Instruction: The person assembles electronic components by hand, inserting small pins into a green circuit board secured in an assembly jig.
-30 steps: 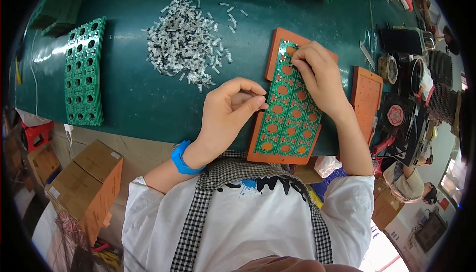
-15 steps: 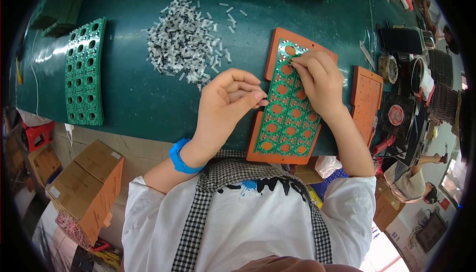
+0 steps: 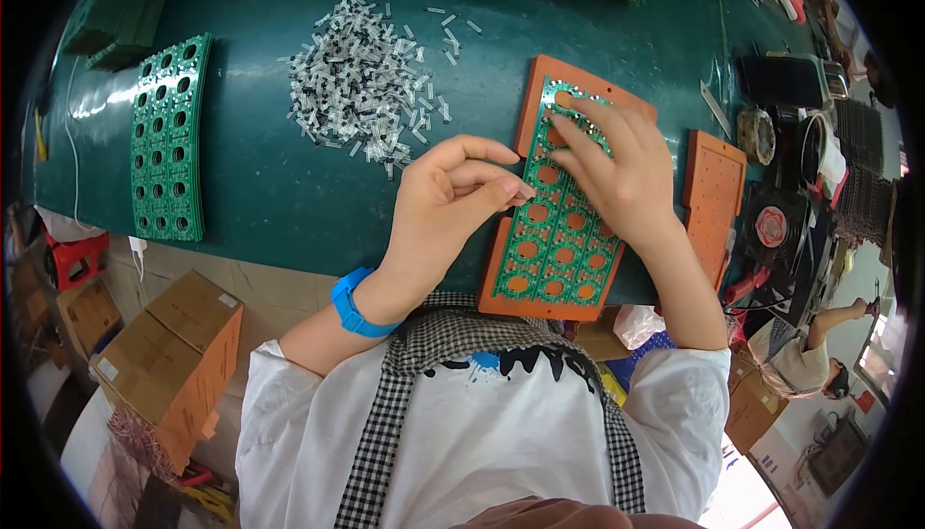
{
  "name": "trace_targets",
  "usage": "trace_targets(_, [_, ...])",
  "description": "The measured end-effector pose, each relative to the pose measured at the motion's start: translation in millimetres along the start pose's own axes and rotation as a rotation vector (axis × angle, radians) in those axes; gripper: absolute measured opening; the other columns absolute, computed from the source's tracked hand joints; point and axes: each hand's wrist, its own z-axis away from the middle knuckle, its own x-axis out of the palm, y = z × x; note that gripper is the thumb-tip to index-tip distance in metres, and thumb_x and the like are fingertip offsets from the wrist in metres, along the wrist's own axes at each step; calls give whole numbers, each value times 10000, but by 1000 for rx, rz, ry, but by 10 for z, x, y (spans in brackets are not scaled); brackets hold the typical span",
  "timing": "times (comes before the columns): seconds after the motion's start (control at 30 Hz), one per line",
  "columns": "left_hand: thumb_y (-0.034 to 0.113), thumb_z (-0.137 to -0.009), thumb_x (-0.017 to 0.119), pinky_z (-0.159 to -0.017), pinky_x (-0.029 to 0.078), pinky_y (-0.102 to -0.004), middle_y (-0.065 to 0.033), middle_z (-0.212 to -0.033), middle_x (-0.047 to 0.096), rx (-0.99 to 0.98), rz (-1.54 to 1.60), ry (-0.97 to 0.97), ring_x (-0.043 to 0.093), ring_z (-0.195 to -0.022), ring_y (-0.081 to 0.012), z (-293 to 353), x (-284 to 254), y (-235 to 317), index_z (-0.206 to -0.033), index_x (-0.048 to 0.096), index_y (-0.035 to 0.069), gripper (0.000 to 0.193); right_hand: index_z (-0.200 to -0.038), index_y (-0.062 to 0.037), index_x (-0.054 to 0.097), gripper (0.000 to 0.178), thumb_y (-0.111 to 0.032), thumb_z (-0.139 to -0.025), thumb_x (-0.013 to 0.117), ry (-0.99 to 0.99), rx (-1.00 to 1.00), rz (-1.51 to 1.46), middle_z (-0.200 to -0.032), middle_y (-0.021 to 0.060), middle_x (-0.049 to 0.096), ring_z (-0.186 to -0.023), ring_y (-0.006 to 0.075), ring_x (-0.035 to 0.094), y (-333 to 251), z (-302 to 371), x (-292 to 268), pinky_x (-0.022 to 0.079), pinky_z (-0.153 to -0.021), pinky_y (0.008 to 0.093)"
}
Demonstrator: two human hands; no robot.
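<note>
A green circuit board panel (image 3: 527, 249) with rows of round holes lies in an orange-brown fixture tray (image 3: 544, 309) in front of me. My left hand (image 3: 448, 203), a blue band on its wrist, is at the panel's left edge. Its thumb and index finger are pinched together, and whatever they hold is too small to make out. Over the panel's upper part is my right hand (image 3: 621, 168), its fingers spread and bent, with nothing visible between them. Small shiny parts sit along the panel's far end. A heap of small clear-and-black parts (image 3: 352, 81) lies to the left.
A stack of similar green panels (image 3: 169, 144) stands at the left on the green table (image 3: 260, 211). To the right are another orange-brown tray (image 3: 713, 197), a small black fan (image 3: 771, 221) and a round tin (image 3: 756, 134). Cardboard boxes (image 3: 169, 336) are below the table's left side.
My right hand's fingers have gone from a pinch on the panel to spread apart. My left fingertips have moved slightly right, onto the panel's edge.
</note>
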Motion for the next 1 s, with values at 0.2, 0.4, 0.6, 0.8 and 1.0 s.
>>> trace_targets(0.2, [4, -916, 578, -762, 507, -208, -88, -894, 706, -23, 27, -51, 645, -861, -92, 14, 56, -69, -1090, 565, -35, 179, -958, -71, 684, 246, -154, -728, 707, 127, -324, -146, -898, 34, 632, -803, 170, 625, -175, 139, -53, 475, -655, 295])
trace_targets(0.4, [145, -847, 686, -732, 486, -288, -78, -886, 633, 248, -748, 27, 614, -836, -168, -67, 17, 153, -993, 588, -1, 228, -884, -39, 644, 100, -69, -790, 662, 6, 109, -441, -875, 80, 628, -799, 242, 623, -120, 116, -69, 481, -681, 331])
trace_targets(0.6, [204, -722, 752, -771, 382, -376, -57, -882, 545, 604, -1725, 280, 525, -885, -244, -361, -297, 302, -913, 615, 79, 266, -869, -7, 568, 81, -23, -824, 634, -179, 294, -467, -878, 100, 571, -833, 270, 573, 39, 61, -21, 462, -729, 344])
trace_targets(0.8, [97, -749, 707, -774, 381, -375, -52, -867, 550, 672, -1629, 258, 523, -868, -249, -364, -291, 282, -859, 632, 71, 136, -851, -19, 571, 85, -34, -813, 645, -193, 220, -450, -864, 95, 568, -841, 283, 570, 44, 51, -12, 460, -727, 369])
trace_targets(1.0, [-3, -789, 626, -743, 436, -382, -93, -867, 583, 721, -1619, 195, 535, -829, -281, -363, -351, 257, -888, 623, 13, 101, -846, -21, 575, 109, -46, -795, 669, -168, 216, -426, -853, 86, 567, -833, 276, 570, 15, 61, 24, 461, -711, 372])
